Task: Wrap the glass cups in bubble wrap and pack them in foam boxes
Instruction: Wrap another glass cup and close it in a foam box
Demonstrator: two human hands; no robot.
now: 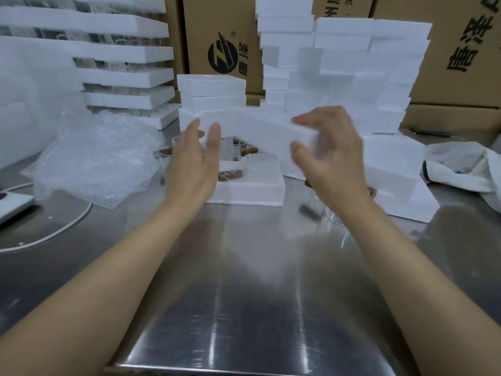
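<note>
Here, a white foam lid [260,131] is held above the counter [244,267] between both hands, and it is blurred. Its right end is gripped by the right hand [330,158], with the fingers curled over the top edge and the thumb set underneath. The left hand [192,164] is held flat, its fingers [214,134] straight and close together, laid against the lid's left end. Just below, an open foam box [249,191] is seen on the counter, with a wrapped glass cup [260,161] and a brown wooden handle [230,174] lodged inside. A bare glass cup [329,213] is partly hidden beside the right wrist. Loose bubble wrap [103,158] is piled at the left, a white cloth [461,164] at the right. Stacked foam boxes [352,63] and cardboard cartons [217,23] are ranged along the far side.
</note>
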